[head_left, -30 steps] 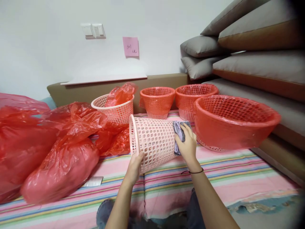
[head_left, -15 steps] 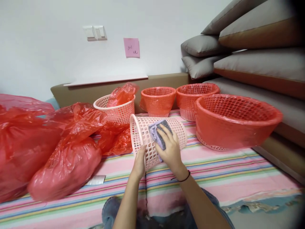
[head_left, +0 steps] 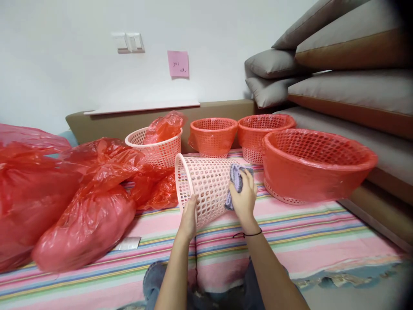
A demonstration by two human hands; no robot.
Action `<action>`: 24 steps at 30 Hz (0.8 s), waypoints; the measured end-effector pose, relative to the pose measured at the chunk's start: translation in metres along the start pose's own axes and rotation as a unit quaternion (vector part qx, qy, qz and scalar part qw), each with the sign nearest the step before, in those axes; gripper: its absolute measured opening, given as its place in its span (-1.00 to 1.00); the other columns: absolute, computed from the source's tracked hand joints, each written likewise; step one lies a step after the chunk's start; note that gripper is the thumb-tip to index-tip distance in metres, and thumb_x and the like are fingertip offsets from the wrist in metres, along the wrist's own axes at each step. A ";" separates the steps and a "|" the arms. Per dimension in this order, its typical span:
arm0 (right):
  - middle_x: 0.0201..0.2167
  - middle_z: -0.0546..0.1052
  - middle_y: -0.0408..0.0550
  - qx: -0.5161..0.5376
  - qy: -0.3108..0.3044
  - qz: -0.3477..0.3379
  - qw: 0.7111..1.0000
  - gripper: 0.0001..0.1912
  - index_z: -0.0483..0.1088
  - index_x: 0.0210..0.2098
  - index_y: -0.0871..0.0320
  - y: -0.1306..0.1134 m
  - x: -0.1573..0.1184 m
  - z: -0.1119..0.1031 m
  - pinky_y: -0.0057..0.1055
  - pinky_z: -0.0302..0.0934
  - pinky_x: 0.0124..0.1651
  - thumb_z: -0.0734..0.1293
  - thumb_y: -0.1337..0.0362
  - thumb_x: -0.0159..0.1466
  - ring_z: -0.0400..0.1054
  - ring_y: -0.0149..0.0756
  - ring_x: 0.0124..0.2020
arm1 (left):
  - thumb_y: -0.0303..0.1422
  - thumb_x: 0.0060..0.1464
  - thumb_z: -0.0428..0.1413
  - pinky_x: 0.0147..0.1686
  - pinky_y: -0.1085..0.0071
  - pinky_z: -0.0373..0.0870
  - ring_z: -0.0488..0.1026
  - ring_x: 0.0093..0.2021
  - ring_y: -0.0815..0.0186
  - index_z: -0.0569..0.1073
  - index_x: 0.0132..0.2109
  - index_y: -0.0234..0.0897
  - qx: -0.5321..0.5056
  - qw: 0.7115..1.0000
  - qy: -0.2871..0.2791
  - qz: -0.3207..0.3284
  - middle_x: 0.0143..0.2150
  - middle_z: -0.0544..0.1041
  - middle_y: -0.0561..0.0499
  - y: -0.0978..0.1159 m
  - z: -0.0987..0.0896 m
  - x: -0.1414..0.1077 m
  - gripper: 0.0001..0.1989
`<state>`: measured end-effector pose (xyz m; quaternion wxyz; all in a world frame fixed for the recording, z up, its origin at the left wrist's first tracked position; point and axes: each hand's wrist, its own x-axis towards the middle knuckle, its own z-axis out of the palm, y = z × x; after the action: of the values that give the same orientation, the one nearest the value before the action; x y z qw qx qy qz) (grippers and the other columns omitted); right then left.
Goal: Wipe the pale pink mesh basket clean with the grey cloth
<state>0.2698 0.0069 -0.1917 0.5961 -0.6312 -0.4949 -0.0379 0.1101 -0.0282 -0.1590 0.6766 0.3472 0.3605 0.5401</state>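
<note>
A pale pink perforated plastic basket (head_left: 209,183) lies on its side in front of me, its open rim facing left. My left hand (head_left: 189,217) grips that rim at the lower side, thumb outside; its other fingers are hidden within. At the basket's base end, my right hand (head_left: 244,196) is closed around a folded purple and grey cloth (head_left: 236,178), pressed to the outer wall. Part of the cloth wraps toward the underside near the base.
Red bags (head_left: 87,224) are heaped at left. Behind stands a pink basket (head_left: 158,148) holding red plastic. Red-lined baskets (head_left: 213,133) stand at back and right, one large basket (head_left: 316,172) closest. Grey cushions (head_left: 351,94) are stacked at right. A striped cloth (head_left: 161,258) covers the surface.
My right hand has slid the cloth rightward along the basket's side, from its middle to the base end. My left hand keeps its hold on the rim.
</note>
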 end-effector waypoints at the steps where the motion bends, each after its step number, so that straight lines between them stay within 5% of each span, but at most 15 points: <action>1: 0.24 0.34 0.14 0.000 -0.010 -0.028 1.000 -0.53 0.35 0.13 0.13 -0.012 -0.006 0.001 0.10 0.02 0.26 0.26 0.20 0.24 0.18 0.06 0.23 | 0.13 -0.24 0.29 0.12 0.07 0.41 0.46 0.13 -0.10 0.55 -0.15 -0.40 -0.004 1.000 -0.003 0.000 -0.08 0.62 -0.29 0.000 0.000 0.001 -0.31; 7: 0.29 0.31 -0.09 0.009 -0.086 -0.196 0.977 -0.49 0.31 0.19 -0.01 -0.063 -0.034 0.002 0.07 -0.01 0.29 0.28 0.25 0.24 0.09 0.08 0.26 | 0.15 -0.29 0.28 -0.05 0.18 0.49 0.56 -0.04 -0.01 0.51 -0.12 -0.35 0.017 0.997 0.072 0.002 -0.17 0.64 -0.18 -0.007 -0.008 0.008 -0.28; 18: 0.29 0.32 -0.10 0.013 -0.097 -0.194 0.976 -0.51 0.33 0.18 0.00 -0.060 -0.033 0.001 0.04 0.00 0.30 0.27 0.24 0.24 0.13 0.05 0.26 | 0.12 -0.29 0.30 -0.14 0.24 0.51 0.54 -0.01 -0.01 0.54 -0.20 -0.31 0.026 0.998 0.057 0.015 -0.19 0.64 -0.17 0.000 0.000 0.003 -0.36; 24: 0.28 0.33 -0.10 0.014 -0.111 -0.198 0.974 -0.49 0.33 0.18 0.00 -0.058 -0.030 -0.001 0.03 0.01 0.30 0.28 0.25 0.22 0.15 0.04 0.23 | 0.07 -0.30 0.32 -0.02 0.17 0.50 0.51 0.06 -0.06 0.53 -0.28 -0.31 0.006 0.999 0.048 0.022 -0.19 0.64 -0.19 0.002 0.002 0.002 -0.44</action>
<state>0.2163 -0.0233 -0.1685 0.5269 -0.5126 -0.6735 -0.0777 0.1110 -0.0257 -0.1571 0.6446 0.3331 0.3879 0.5684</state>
